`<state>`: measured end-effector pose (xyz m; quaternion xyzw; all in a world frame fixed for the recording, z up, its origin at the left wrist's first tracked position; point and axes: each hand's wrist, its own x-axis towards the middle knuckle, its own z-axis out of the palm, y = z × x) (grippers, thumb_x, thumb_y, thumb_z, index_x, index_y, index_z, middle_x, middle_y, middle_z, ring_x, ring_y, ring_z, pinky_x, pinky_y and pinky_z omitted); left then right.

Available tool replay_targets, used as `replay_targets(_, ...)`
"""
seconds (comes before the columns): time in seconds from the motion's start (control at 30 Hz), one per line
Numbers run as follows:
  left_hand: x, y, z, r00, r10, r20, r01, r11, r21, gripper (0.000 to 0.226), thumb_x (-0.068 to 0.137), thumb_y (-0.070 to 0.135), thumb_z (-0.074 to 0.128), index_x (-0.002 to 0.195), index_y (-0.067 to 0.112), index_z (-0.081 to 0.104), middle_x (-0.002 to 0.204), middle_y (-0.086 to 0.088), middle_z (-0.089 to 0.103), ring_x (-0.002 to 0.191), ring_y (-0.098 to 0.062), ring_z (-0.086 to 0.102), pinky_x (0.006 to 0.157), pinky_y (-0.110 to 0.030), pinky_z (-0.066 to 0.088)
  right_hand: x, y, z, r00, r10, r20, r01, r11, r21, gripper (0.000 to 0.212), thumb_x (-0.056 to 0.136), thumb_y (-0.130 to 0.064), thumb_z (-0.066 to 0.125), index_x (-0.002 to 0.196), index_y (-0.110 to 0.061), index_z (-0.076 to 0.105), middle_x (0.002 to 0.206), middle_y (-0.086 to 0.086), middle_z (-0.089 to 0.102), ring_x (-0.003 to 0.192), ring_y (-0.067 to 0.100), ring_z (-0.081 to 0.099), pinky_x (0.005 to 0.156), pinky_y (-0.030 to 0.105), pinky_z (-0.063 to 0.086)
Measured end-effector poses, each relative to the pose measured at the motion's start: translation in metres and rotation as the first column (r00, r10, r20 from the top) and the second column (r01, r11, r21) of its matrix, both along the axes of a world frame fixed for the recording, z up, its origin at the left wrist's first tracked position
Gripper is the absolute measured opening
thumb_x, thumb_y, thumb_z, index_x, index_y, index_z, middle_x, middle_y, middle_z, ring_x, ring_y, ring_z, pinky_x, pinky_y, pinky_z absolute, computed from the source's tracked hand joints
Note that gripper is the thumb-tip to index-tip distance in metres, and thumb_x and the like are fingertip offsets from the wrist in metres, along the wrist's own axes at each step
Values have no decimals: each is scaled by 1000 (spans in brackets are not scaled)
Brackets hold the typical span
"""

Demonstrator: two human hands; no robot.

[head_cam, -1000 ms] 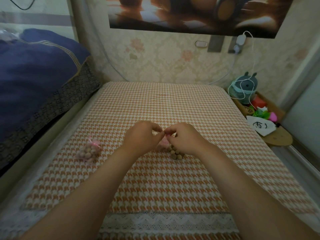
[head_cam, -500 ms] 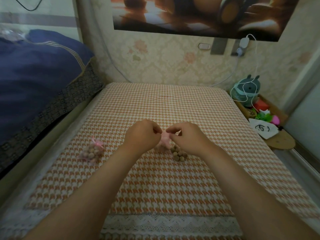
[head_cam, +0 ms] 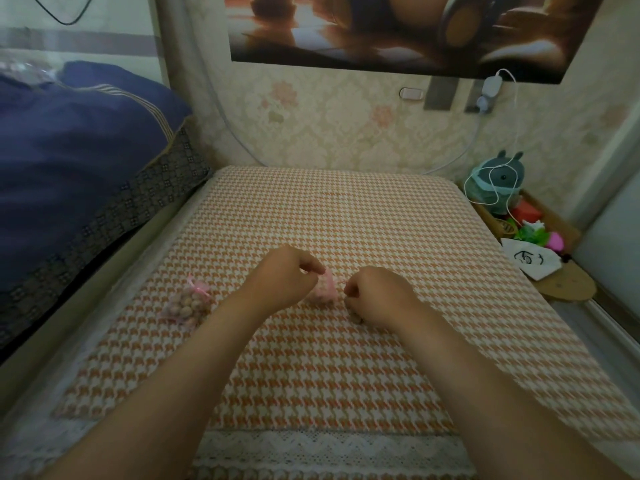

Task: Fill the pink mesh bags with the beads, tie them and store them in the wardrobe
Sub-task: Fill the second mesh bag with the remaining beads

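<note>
The left hand (head_cam: 284, 277) pinches the bag (head_cam: 325, 289) on the tabletop (head_cam: 346, 220), probably to keep its mouth open. The right hand (head_cam: 379, 296) curls its fingers (head_cam: 349, 292) over the beads (head_cam: 357, 318); whether they grip any is hidden.

Two pink mesh bags on the houndstooth bed cover (head_cam: 346, 216): one bead-filled bag (head_cam: 188, 303) near its left edge, one flat bag (head_cam: 325, 289) mid-cover. Two hands: left hand (head_cam: 284, 278), right hand (head_cam: 377, 299). Beads inside the filled bag too many to count. Beyond the right edge: one plush toy (head_cam: 498, 181), one white pouch (head_cam: 530, 259).
</note>
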<state>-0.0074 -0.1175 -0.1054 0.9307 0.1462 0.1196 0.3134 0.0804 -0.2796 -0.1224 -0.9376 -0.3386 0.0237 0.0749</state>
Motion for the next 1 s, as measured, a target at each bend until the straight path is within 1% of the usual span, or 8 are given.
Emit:
replay_targets(0.1,-2,3,-2,1000,-14,8,14,1000,-21,20,88,19,63,104,21,75,110,8,71,92,-3,61,86,-20,49,-1,4,-3,999,-30,-12,30,999,-24,19,90,-38,63,89,-26,78,90,-3,73,87,22,68,71,31,52)
replay_targets(0.17,-3,5,-1,1000,1,17,-1,999,-40,21,88,20,63,105,21,75,109,8,71,96,-5,62,89,-23,51,-1,6,-3,999,-48,-20,47,998,-29,21,89,-39,62,86,-26,78,87,-4,72,85,21,68,70,31,53)
replay_targets(0.33,-3,4,-2,999,-32,40,35,997,-71,20,89,19,63,105,20,74,98,11,69,86,-4,62,72,-11,44,-3,8,-4,995,-75,-71,75,997,1,19,89,-39,63,88,-26,77,89,-5,72,84,19,68,69,30,52)
replay_targets(0.4,-2,3,-3,998,-39,39,42,996,-72,20,89,19,62,106,19,74,97,12,67,84,-3,61,68,-7,40,-2,6,2,991,-102,-82,108,991,73,15,91,-33,62,94,-28,76,92,-6,73,84,17,68,72,31,53)
replay_targets(0.53,-1,2,-1,999,-39,35,41,996,-79,21,89,20,61,106,20,74,104,8,70,86,-5,61,78,-17,45,7,1,17,982,-173,-81,191,919,345,7,91,-31,68,92,-29,75,93,-10,73,85,13,66,77,33,54)
replay_targets(0.67,1,0,0,999,-48,19,50,995,-81,23,90,21,59,108,21,73,106,6,70,87,-5,59,76,-17,42,9,1,31,991,-43,-130,114,787,606,9,85,-30,77,94,-29,76,86,-17,70,79,-5,62,80,26,51)
replay_targets(0.83,1,-2,1,999,-43,22,45,993,-111,24,89,20,57,108,22,73,105,5,71,89,-8,64,71,-18,46,-9,8,30,985,133,-113,-51,837,545,9,86,-32,77,95,-34,76,91,-20,72,65,-20,54,67,17,42)
replay_targets(1.0,-1,-1,1,998,-48,28,52,990,-130,26,90,18,57,111,19,73,105,3,72,92,-8,62,77,-19,44,-10,10,24,984,160,-75,-104,867,487,16,90,-34,71,104,-36,77,101,-21,73,72,-14,54,71,17,43)
